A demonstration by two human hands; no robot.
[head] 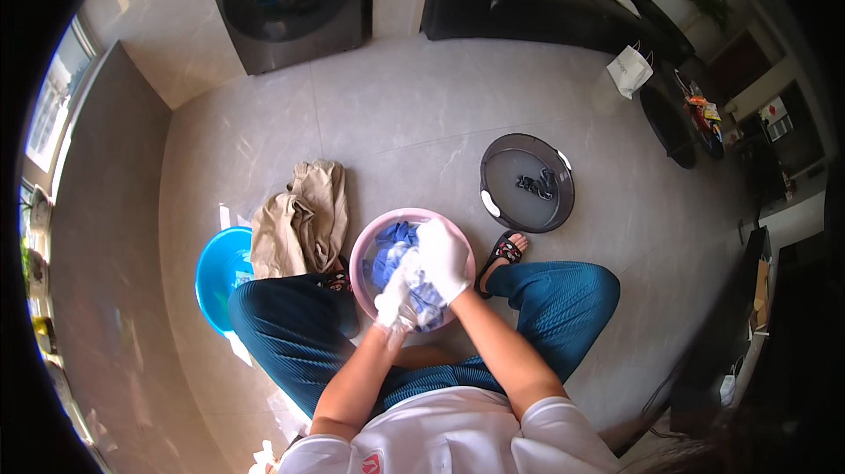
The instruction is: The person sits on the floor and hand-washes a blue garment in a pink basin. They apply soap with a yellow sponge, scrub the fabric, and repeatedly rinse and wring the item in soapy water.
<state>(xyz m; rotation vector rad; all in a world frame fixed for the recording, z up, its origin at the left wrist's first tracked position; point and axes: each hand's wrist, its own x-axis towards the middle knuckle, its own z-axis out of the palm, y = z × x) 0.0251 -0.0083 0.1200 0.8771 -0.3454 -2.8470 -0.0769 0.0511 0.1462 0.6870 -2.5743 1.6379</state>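
Observation:
A round pink basin [358,246] stands on the floor between my knees, with blue-and-white cloth [398,235] bunched inside it. White gloves cover both my hands. My left hand [397,299] grips the cloth over the basin's near left part. Close against it on the right, my right hand [443,261] is curled on the same cloth, its back facing up. Glare and blur hide the fingertips. Part of the cloth shows below and between the hands, pale and wet-looking.
Tan trousers [300,216] lie partly over a blue basin [214,279] at left. A dark tub [488,164] holding water and a small black cloth [538,185] stands ahead right. Farther off are a front-loading washing machine [297,45], a black sofa [515,8] and a paper bag [630,71].

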